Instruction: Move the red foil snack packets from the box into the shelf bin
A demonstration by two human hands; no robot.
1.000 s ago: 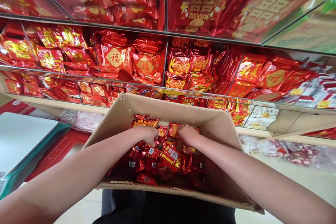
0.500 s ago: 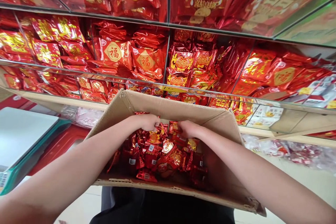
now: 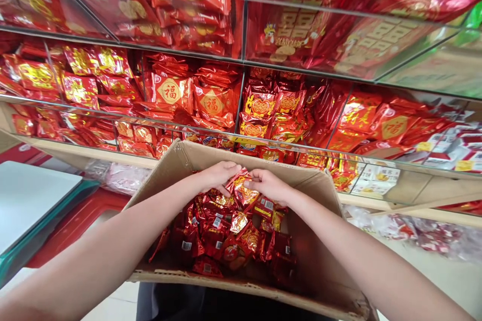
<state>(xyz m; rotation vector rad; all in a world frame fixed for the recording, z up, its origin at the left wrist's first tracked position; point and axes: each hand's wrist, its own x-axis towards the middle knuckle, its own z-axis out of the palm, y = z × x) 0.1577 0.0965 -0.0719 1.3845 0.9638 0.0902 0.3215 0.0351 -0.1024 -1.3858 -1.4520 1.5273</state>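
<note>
Right hand (image 3: 269, 185) has a shiny red packet (image 3: 245, 191) pinched thumb-to-fingers, toward the far side of the cardboard box (image 3: 205, 156). Left hand (image 3: 219, 177) is half curled right beside it, can't tell if it's gripping. Loose packets (image 3: 248, 238) sit below, packed shelf (image 3: 94, 153) beyond.

Through my camera I see 1 cardboard box (image 3: 316, 261), red packets (image 3: 216, 233) heaped inside; beyond, glass-fronted shelves (image 3: 90, 152) bear stacked packs (image 3: 171, 90).
</note>
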